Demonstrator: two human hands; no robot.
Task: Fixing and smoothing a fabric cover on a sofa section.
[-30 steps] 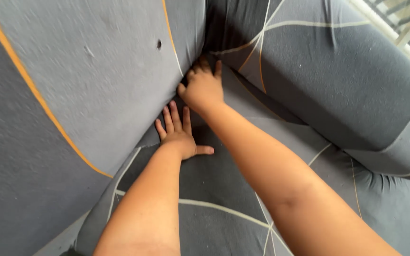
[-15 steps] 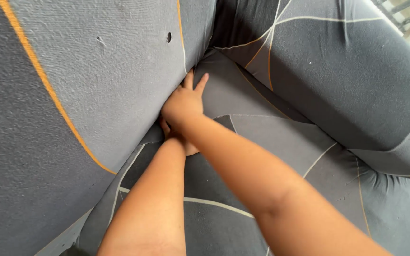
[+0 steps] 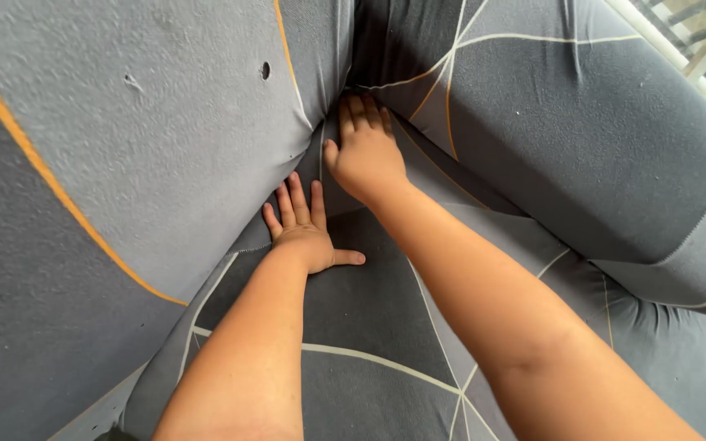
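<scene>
Grey sofa cover (image 3: 386, 359) with pale and orange lines fills the frame. Left hand (image 3: 308, 233) lies flat at centre, fingers spread, grasping nothing. Right hand (image 3: 365, 151), upper centre, presses released fingers into the corner crease.

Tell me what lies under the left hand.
The left hand lies flat, fingers spread, on the grey stretch sofa cover with pale lines, fingertips at the crease below the backrest cushion. The cover hides the seat beneath; nothing else shows under the palm.
</scene>
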